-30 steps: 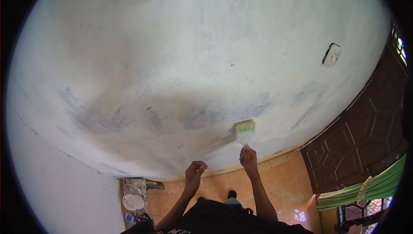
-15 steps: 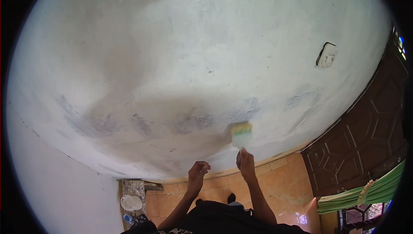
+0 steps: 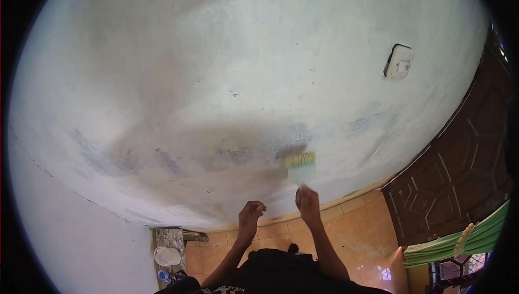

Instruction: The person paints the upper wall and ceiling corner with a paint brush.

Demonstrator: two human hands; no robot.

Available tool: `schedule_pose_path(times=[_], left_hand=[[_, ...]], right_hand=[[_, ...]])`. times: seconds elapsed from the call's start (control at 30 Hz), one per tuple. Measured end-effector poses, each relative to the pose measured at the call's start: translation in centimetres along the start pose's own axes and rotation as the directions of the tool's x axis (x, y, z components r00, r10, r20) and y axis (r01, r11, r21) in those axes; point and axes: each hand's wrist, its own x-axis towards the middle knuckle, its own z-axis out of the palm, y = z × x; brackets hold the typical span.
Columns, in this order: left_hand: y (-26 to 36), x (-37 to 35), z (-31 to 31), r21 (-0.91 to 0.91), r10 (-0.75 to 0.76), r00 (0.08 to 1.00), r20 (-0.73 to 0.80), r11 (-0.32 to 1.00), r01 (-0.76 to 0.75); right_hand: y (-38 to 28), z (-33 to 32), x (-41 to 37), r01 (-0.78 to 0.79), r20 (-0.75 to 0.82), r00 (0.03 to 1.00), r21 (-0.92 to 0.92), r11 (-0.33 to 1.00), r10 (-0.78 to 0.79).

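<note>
My right hand [image 3: 309, 205] is closed round the handle of a wide paintbrush [image 3: 301, 170], bristles pointing up toward the wall. The bristles are yellowish at the tips with a green band below, and they overlap a shadow on the pale wall [image 3: 335, 40]. A grey-blue smudged patch [image 3: 289, 141] lies just above the brush. To the left, my left hand [image 3: 251, 220] is raised in front of the lower wall, fingers curled in and nothing showing in them.
A white switch plate [image 3: 400, 62] sits on the wall at upper right. Farther right are a dark panelled door [image 3: 448, 169] and a green curtain [image 3: 486, 233]. At lower left, a paint-stained bench [image 3: 171, 236] carries a white tub [image 3: 167, 256] and a blue cup [image 3: 163, 275]. Orange tiles [image 3: 346, 234] cover the floor.
My view has turned slightly, so the wall marks and switch plate sit farther left. The paintbrush has shifted a little right relative to the smudged patch. Both hands keep their grip and shape.
</note>
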Motion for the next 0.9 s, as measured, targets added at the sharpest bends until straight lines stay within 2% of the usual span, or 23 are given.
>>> schedule_pose_path(times=[0.07,0.17,0.2,0.3,0.4,0.5,0.6,0.7,0.77,0.83,0.9], left_hand=[[-0.1,-0.3,0.6,0.006,-0.005,1.000,0.014,1.000,0.005],[0.2,0.0,1.9,0.014,-0.010,1.000,0.029,1.000,0.009],[0.3,0.0,2.2,0.016,-0.014,1.000,0.027,1.000,0.013],[0.2,0.3,2.8,0.003,0.003,0.999,0.032,1.000,-0.003],[0.2,0.6,3.2,0.011,0.006,1.000,0.015,1.000,-0.007],[0.0,0.7,3.4,0.012,0.000,1.000,0.021,1.000,-0.001],[0.2,0.6,4.1,0.010,-0.003,1.000,0.024,1.000,0.003],[0.1,0.7,4.5,-0.002,0.004,1.000,0.027,1.000,-0.004],[-0.2,1.1,4.7,-0.003,0.018,0.999,0.026,1.000,-0.018],[-0.5,0.8,4.8,-0.003,0.021,1.000,0.010,1.000,-0.021],[-0.6,0.9,5.1,0.000,0.023,1.000,-0.003,1.000,-0.023]], right_hand=[[-3.1,-0.3,1.7,0.110,0.008,0.994,-0.005,0.994,-0.110],[-2.9,-0.2,4.5,0.026,-0.002,1.000,0.067,0.997,-0.026],[-0.5,-0.4,4.7,0.064,0.016,0.998,0.047,0.997,-0.065],[6.6,-0.7,1.9,0.029,-0.044,0.998,-0.171,0.985,-0.037],[4.3,-1.1,-0.6,-0.165,-0.013,0.986,0.014,0.986,0.165],[-2.3,-1.5,1.7,0.019,0.003,1.000,0.092,0.996,-0.019],[-4.7,-2.5,4.7,-0.045,0.038,0.998,0.098,0.994,0.042],[1.6,-2.5,5.4,0.148,-0.026,0.988,-0.057,0.987,-0.149],[5.1,-3.0,3.0,-0.018,0.011,1.000,-0.072,0.997,0.019],[3.5,-3.2,0.5,-0.062,0.011,0.998,-0.042,0.997,0.062],[1.2,-3.2,1.3,-0.062,0.024,0.998,0.085,0.994,0.060]])
